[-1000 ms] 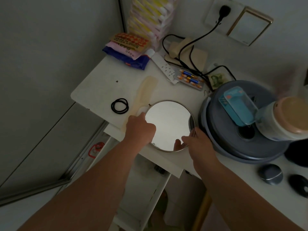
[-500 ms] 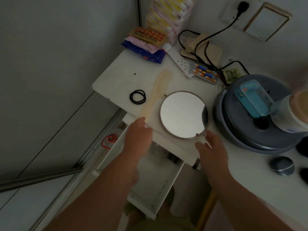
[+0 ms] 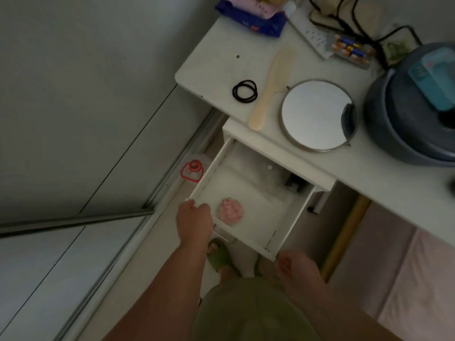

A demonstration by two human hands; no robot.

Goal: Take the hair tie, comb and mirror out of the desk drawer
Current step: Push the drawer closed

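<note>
The black hair tie [image 3: 245,91], the cream comb [image 3: 273,86] and the round mirror [image 3: 317,115] lie side by side on the white desk top [image 3: 211,62]. Below them the white drawer [image 3: 283,225] stands pulled out, with a pink round object [image 3: 229,210] inside near its front. My left hand [image 3: 194,221] grips the drawer's front left corner. My right hand [image 3: 295,265] hangs loosely curled just below the drawer's front right corner and holds nothing.
A grey round appliance [image 3: 403,124] with a blue box on it stands at the desk's right. A power strip [image 3: 312,33], cables, batteries and packets crowd the back. A red-capped bottle [image 3: 193,169] sits on the floor left of the drawer. My feet in green slippers [image 3: 218,254] are below.
Both hands have left the mirror on the desk and dropped to the drawer front. The left hand now grips the drawer's corner. The view has tilted downward.
</note>
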